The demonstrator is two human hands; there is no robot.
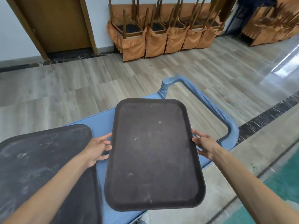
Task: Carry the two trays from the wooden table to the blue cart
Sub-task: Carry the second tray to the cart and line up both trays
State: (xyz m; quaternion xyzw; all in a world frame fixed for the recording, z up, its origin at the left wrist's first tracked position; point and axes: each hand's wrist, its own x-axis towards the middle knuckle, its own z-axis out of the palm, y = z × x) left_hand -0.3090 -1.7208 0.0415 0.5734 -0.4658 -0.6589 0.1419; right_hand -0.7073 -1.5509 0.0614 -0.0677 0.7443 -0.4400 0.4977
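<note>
A dark brown rectangular tray (153, 151) hovers over the blue cart (100, 125), long side pointing away from me. My left hand (98, 147) grips its left rim and my right hand (204, 145) grips its right rim, fingers curled under the edges. A second dark tray (40, 159), scuffed with pale marks, lies on the cart's left part, partly under my left forearm. The cart's ribbed blue handle (208, 104) arches beyond and to the right of the held tray. The wooden table is out of view.
Pale wood-look floor stretches ahead. Stacked chairs with orange covers (161, 29) line the far wall, next to a brown door (55, 23). More orange-covered furniture (275, 25) stands at the far right. A dark marble strip (267, 115) and teal flooring (283, 183) lie to the right.
</note>
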